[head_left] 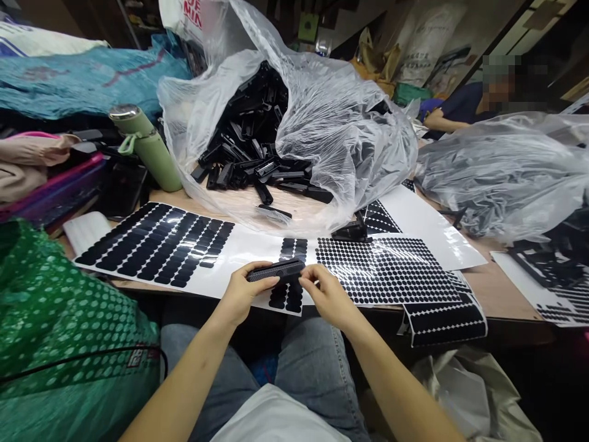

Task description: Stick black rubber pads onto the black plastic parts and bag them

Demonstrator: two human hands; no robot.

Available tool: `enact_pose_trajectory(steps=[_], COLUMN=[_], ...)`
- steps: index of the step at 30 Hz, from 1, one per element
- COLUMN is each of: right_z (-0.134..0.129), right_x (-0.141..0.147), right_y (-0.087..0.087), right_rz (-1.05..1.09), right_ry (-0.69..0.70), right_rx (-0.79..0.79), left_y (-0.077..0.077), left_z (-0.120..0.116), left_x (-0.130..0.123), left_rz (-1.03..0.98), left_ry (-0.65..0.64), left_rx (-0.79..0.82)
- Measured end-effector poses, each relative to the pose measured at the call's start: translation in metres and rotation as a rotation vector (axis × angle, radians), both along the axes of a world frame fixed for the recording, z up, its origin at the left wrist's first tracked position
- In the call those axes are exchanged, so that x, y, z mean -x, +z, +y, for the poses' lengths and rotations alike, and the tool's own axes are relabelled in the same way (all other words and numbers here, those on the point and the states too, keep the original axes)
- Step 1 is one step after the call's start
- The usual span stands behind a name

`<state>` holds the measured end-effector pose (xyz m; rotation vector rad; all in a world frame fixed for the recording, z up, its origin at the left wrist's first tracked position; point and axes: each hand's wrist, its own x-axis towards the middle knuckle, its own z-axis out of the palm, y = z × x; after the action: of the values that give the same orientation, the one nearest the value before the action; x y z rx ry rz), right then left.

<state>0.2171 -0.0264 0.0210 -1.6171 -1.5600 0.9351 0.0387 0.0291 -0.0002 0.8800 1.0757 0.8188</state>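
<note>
Jeans point(317, 368), blue, with white shirt point(276, 420): at 6 o'clock from the black piece point(281, 271), nearest to view.

Bag, beige point(506, 383): at 4 o'clock, below table height.

Bag, green with pale dots point(69, 319): between 8 and 9 o'clock, a dark cord across it.

Left hand point(243, 291): closed on the left end of the black piece, thumb along the near side, fingers behind.

Right hand point(324, 290): thumb and fingertips drawn close together at the right end of the same piece; whether they grip it, or something small beside it, cannot be told from this view.

Black piece: 1, long, ribbed, held just above the table's near edge, over a sticker sheet point(251, 245).

Sticker sheet: white, with black rounded stickers in rows, running out to 9 o'clock.

Dot sheet point(381, 270): at 3 o'clock, close rows of round black stickers.

Table point(497, 294): bare wood, seen here between 3 and 4 o'clock.

Loose black part point(350, 232): at 2 o'clock, on the dot sheet's far edge.

Clear bag point(340, 116): between 12 and 1 o'clock, mouth open, black parts point(248, 153) spilling out.

Bottle, green point(154, 153): between 10 and 11 o'clock, tilted.

Second clear bag point(506, 172): at 2 o'clock.

Blue sack point(92, 80): beyond the bottle.

Co-worker point(458, 107): 1 person, between 1 and 2 o'clock, dark top, farthest.
</note>
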Motion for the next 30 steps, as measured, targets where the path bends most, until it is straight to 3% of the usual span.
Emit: enact_pose_trajectory(steps=[3, 8, 30], right_z=[0.012, 0.020, 0.020], right_x=[0.019, 0.033, 0.040], right_y=[0.007, 0.006, -0.003], right_rz=[0.062, 0.061, 0.031], right_ry=[-0.060, -0.066, -0.071], right_rx=[-0.080, -0.051, 0.032], left_y=[0.003, 0.004, -0.002], left_z=[-0.003, -0.006, -0.009], left_x=[-0.001, 0.000, 0.003], left_rz=[0.004, 0.022, 0.117], left_ry=[-0.004, 0.023, 0.061], left_rx=[-0.017, -0.080, -0.145])
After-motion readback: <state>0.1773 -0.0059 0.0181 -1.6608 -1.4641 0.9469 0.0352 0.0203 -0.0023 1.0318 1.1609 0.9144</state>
